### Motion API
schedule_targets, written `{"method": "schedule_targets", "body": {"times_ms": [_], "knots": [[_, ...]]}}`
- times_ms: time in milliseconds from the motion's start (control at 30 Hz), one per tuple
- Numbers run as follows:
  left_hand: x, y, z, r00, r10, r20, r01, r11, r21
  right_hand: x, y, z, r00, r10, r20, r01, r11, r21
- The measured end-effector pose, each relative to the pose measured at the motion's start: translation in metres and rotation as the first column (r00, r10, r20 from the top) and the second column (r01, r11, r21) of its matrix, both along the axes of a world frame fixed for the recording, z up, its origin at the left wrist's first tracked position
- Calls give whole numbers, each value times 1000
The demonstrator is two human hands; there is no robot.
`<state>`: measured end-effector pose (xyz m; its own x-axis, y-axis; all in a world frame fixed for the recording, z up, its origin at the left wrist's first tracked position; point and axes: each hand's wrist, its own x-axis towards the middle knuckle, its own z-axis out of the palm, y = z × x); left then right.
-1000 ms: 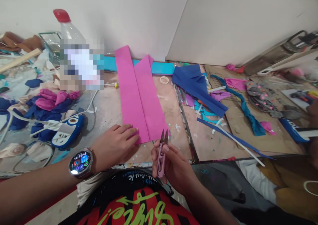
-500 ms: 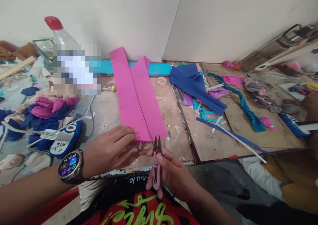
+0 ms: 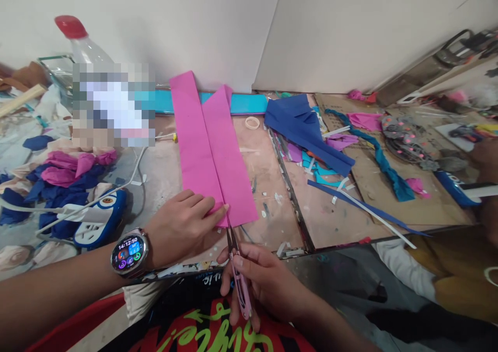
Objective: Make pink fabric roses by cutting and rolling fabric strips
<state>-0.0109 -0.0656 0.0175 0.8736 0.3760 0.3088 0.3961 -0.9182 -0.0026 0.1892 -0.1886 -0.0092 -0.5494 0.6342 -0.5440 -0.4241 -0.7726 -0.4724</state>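
Our left hand [image 3: 182, 225] presses the pink paper [image 3: 218, 155] flat on the table [image 3: 268, 170], fingers together, while our right hand [image 3: 259, 274] pinches the small snips [image 3: 240, 284], their blade tips at the paper's near edge.

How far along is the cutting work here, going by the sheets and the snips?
Likely done: a narrow blue strip lies cut at the right. In hand: the left hand presses the pink sheet, while the right hand holds snips, tips at its near edge. Apparently left: most of the pink sheet beyond the tips; whether a cut has begun is unclear.
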Motion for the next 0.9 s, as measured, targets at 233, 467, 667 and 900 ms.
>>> {"method": "schedule_targets", "body": {"times_ms": [233, 467, 667, 900], "knots": [[0, 0, -2, 994, 50, 97, -45, 998, -53, -2, -3, 3, 997, 67, -42, -67, 998, 4], [2, -3, -3, 990, 45, 131, -36, 997, -72, -7, -1, -4, 997, -44, -57, 45, 999, 16], [-1, -3, 0, 982, 103, 160, -91, 992, -82, -9, 0, 4, 999, -7, -52, 6, 1000, -19], [-5, -5, 1, 985, 78, 155, -64, 993, -95, -12, 6, 2, 994, -95, -60, 97, 994, 40]]}}
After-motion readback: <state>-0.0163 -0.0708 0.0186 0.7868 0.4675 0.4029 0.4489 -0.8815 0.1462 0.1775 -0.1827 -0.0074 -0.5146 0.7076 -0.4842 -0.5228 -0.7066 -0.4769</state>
